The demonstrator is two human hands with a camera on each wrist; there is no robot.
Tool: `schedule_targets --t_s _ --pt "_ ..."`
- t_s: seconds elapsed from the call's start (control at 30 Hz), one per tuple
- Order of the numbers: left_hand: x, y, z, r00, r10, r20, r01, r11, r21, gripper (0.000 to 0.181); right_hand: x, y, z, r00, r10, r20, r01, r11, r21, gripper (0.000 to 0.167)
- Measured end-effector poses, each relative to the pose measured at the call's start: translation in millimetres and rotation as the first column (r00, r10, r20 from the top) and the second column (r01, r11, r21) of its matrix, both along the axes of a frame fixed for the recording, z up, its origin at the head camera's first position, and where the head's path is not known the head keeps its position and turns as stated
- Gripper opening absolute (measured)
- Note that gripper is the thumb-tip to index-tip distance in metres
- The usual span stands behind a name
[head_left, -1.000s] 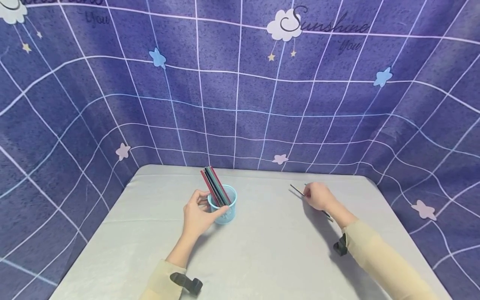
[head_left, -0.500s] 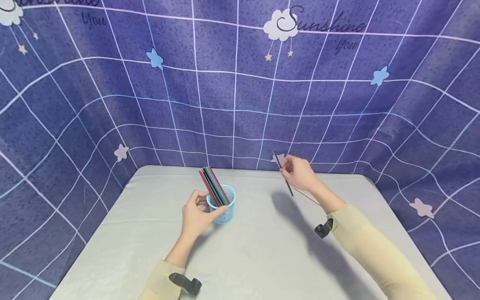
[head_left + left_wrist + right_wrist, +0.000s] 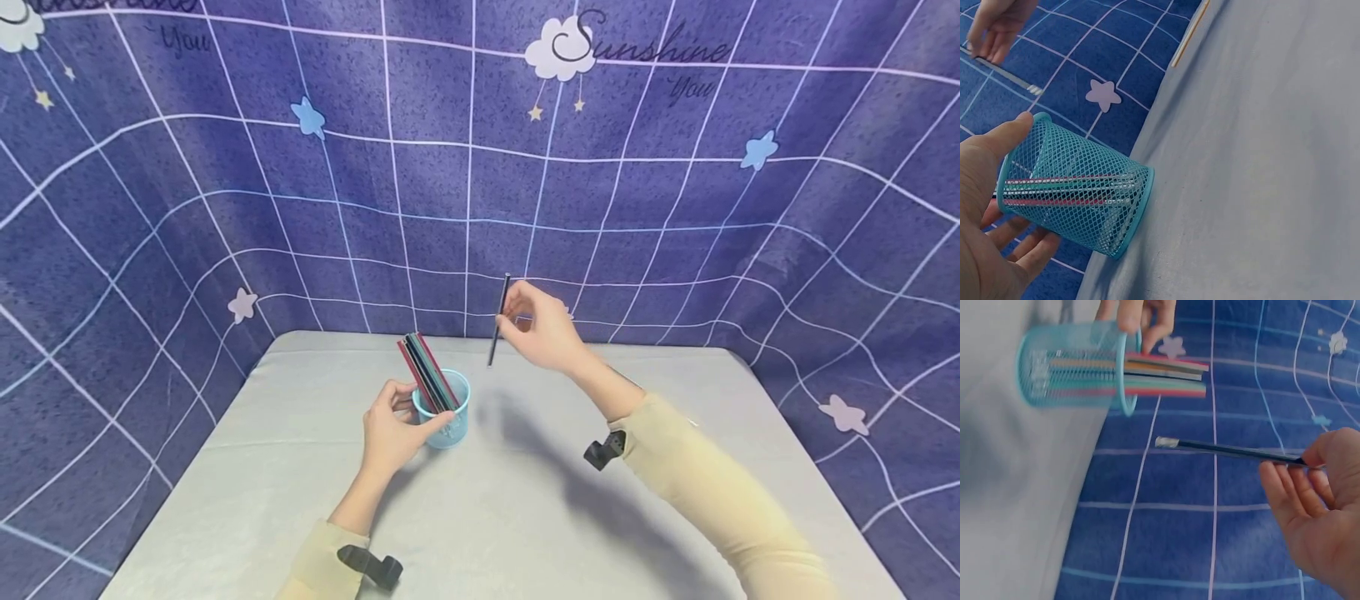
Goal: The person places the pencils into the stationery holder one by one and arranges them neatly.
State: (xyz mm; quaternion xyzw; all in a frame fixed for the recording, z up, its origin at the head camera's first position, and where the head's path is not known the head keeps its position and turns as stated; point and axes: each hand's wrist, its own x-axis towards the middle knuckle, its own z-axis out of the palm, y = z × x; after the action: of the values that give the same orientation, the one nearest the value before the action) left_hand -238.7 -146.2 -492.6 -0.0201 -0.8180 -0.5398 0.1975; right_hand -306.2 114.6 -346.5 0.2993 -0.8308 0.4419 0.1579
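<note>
My left hand (image 3: 392, 439) grips a light blue mesh pencil cup (image 3: 454, 431), thumb at the rim and fingers around the far side. Several pencils (image 3: 429, 372) in red, green and dark colours lean leftward inside it. Up and to the right of the cup, my right hand (image 3: 547, 331) pinches a dark pencil (image 3: 494, 346) between thumb and fingers. That pencil hangs nearly upright, its lower end above the table and apart from the cup. In the right wrist view its silvery end (image 3: 1167, 442) points toward the table side.
A tan stick, likely another pencil (image 3: 1191, 33), lies on the table, mostly hidden behind my right forearm in the head view. The pale cloth-covered table (image 3: 480, 517) meets a purple-blue grid curtain (image 3: 420, 208) at the back and sides.
My right hand has lifted the dark pencil from the table's right side and carried it left toward the cup, turning it more upright. The left hand and cup have stayed in place.
</note>
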Motion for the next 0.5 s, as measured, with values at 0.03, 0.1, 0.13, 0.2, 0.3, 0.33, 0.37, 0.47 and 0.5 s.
schedule_targets --t_s 0.03,0.1,0.13,0.2,0.3,0.33,0.37,0.47,0.5 --pt "-0.2 -0.1 -0.4 1.000 -0.001 -0.001 0.001 1.000 -0.003 0.067 0.4 -5 -1.4 1.000 0.019 -0.001 -0.019 1.000 -0.004 0.013" --pt "-0.4 -0.2 -0.5 1.000 -0.003 -0.006 0.003 1.000 -0.005 0.067 1.1 -14 -5.5 0.998 0.065 0.000 -0.065 0.998 -0.003 0.014" --pt "-0.7 -0.4 -1.0 1.000 -0.004 -0.008 0.004 1.000 -0.009 0.067 1.1 -19 -8.2 0.996 0.088 0.004 -0.088 0.996 0.005 0.014" --pt "-0.9 -0.7 -1.4 1.000 -0.004 -0.012 0.004 1.000 -0.016 0.067 0.6 -27 -14.2 0.991 0.135 0.021 -0.136 0.990 0.025 0.014" --pt "-0.8 -1.0 -0.7 1.000 -0.004 -0.015 0.003 1.000 -0.014 0.067 -0.1 -37 -23.9 0.981 0.186 0.048 -0.189 0.980 0.056 0.013" --pt "-1.0 -1.1 -0.9 1.000 -0.004 -0.016 0.004 1.000 -0.012 0.067 -0.3 -40 -27.0 0.979 0.195 0.057 -0.199 0.978 0.068 0.013" --pt "-1.1 -1.1 -0.8 1.000 -0.006 -0.017 0.006 1.000 -0.008 0.067 -0.6 -43 -30.0 0.977 0.202 0.066 -0.206 0.975 0.077 0.012" --pt "-2.0 -1.2 -2.2 1.000 -0.014 -0.020 0.014 1.000 -0.001 0.067 -2.3 -49 -39.4 0.973 0.212 0.086 -0.221 0.969 0.113 0.012" --pt "-2.3 -1.3 -3.0 1.000 -0.015 -0.020 0.015 1.000 -0.001 0.067 -2.8 -50 -42.1 0.972 0.216 0.090 -0.226 0.966 0.127 0.012"
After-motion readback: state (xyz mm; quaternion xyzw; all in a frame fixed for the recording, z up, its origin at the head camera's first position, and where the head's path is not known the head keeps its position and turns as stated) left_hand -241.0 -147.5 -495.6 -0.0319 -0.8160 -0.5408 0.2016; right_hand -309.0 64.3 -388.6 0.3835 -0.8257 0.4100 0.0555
